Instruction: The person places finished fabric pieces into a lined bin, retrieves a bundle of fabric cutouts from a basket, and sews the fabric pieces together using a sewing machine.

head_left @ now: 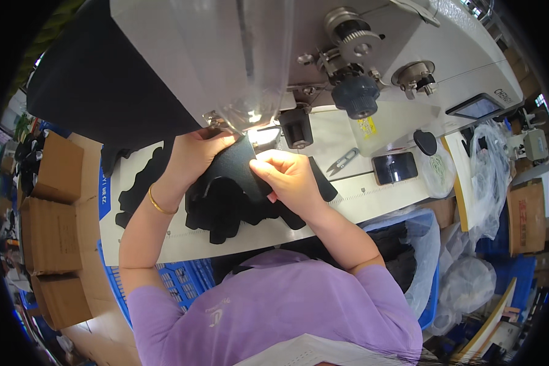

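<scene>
Under the lit needle area of a sewing machine point(201, 55) lies a dark fabric piece point(233, 168). My left hand point(195, 155), with a gold bangle at its wrist, holds this piece by its left upper edge, close to the needle; some of its fingertips are hidden by the machine head. On the other side, my right hand point(290, 183) pinches the piece's right edge between thumb and fingers. More black fabric pieces point(216, 213) lie bunched on the white sewing table point(158, 238) below and to the left of my hands.
Thread snips point(343, 161), a phone point(395, 168) and a round dark lid-like disc point(425, 143) lie right of my hands. A lined blue crate point(430, 262) with black fabric stands below the table's right side. Another blue basket point(186, 280) is at lower left, cardboard boxes point(52, 235) farther left.
</scene>
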The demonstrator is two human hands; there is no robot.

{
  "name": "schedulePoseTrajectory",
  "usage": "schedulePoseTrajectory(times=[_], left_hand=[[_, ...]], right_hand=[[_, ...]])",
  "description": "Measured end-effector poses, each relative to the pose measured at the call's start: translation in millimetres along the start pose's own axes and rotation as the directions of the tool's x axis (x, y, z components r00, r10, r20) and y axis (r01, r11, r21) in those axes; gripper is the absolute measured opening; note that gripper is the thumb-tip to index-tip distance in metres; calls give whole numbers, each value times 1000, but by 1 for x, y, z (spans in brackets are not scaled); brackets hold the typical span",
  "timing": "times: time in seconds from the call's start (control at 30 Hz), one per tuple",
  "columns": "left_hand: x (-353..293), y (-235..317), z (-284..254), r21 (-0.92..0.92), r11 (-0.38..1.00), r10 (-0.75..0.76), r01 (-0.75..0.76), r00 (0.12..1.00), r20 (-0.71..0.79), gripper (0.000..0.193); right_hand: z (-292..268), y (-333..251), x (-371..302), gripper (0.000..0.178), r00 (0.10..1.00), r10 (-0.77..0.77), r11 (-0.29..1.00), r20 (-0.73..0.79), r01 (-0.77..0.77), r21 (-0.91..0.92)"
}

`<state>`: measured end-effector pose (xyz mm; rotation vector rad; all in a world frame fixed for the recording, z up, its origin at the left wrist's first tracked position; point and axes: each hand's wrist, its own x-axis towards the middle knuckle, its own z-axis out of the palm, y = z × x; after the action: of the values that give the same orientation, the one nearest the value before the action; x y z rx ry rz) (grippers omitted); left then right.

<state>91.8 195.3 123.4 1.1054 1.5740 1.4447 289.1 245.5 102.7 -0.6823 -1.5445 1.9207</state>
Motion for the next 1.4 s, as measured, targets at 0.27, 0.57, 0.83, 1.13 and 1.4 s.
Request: schedulePoseTrajectory(times=[0.27,0.57,0.83,1.13,1.4], left_hand=[[-38,-4,-3,802,185,875,-567,467,129,19],[-40,-26,3,550,-23,826,-835,294,481,29],[-16,-27,-1,659,-68,851,-749,301,430,28],[-1,-24,7,699,21,883,-715,341,322,27],[6,-40,-32,878,442,509,-185,858,-75,16]], right_hand=[[-6,-1,-26,23,992,48,999,115,-49,7],[-3,0,-5,23,988,-71,997,135,73,-7],[6,6,9,23,984,-157,987,79,155,33],[2,7,6,23,986,-113,994,118,113,12],[14,17,-1,9,742,-657,615,133,629,-475]])
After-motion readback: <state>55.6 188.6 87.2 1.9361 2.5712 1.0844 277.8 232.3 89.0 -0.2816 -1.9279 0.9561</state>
